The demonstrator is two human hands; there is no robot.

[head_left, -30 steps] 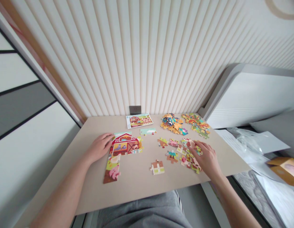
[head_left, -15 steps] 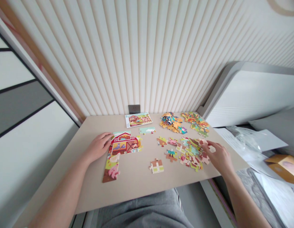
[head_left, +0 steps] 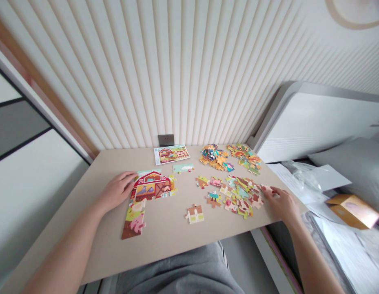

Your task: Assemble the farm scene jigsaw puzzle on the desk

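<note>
My left hand [head_left: 116, 190] lies flat and open on the beige table [head_left: 165, 237], its fingertips touching the left edge of the joined red-barn puzzle section [head_left: 149, 190]. A pig strip [head_left: 132, 222] hangs below that section. My right hand [head_left: 279, 202] rests at the table's right edge, fingers spread low over the outer side of a spread of loose puzzle pieces [head_left: 240, 196]; it holds nothing that I can see. A small fence piece [head_left: 194, 213] lies alone in the middle.
At the back of the table lie a reference picture card [head_left: 171, 154] and two heaps of pieces [head_left: 213, 157] [head_left: 244, 157]. A white bed headboard [head_left: 318, 122], a plastic bag and papers [head_left: 314, 179] and an orange box [head_left: 351, 205] are to the right. A ribbed wall stands behind.
My right hand has slid rightwards from over the loose pieces to the table's right edge. My left hand has stayed at the barn section. The view has shifted a little right.
</note>
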